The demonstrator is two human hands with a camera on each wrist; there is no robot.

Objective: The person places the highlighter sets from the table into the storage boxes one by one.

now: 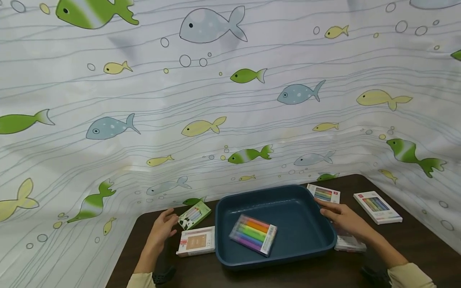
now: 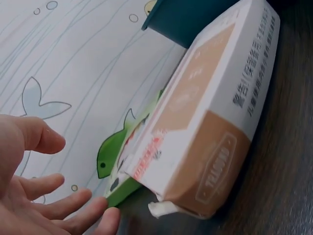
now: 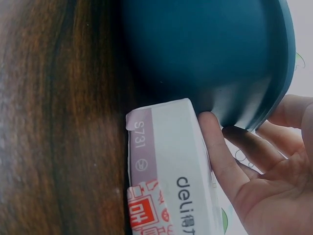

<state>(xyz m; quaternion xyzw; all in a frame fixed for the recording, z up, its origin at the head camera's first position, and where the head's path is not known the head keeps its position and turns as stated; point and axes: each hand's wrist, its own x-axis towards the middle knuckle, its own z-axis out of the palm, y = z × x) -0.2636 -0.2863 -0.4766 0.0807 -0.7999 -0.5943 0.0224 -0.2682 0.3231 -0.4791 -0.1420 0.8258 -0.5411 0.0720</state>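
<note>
A dark blue tray [image 1: 273, 262] stands on the table, holding a clear pack of rainbow-coloured markers [image 1: 253, 235]. My right hand [image 1: 342, 219] grips the tray's right side, thumb at the rim and fingers against the outer wall. Just below those fingers, a white deli box [image 3: 166, 166] lies close to the wall in the right wrist view. My left hand [image 1: 163, 230] is held in the air with fingers spread, holding nothing. Nearest to it are a green box with a panda picture [image 1: 194, 215] and a white-and-brown box [image 1: 196, 241], left of the tray.
Behind the tray's right corner lies a white box with a coloured-stick picture [image 1: 324, 194]. Another such white box [image 1: 377, 207] is farther right. A fish-patterned sheet [image 1: 230, 108] hangs behind the dark wooden table [image 1: 414, 252].
</note>
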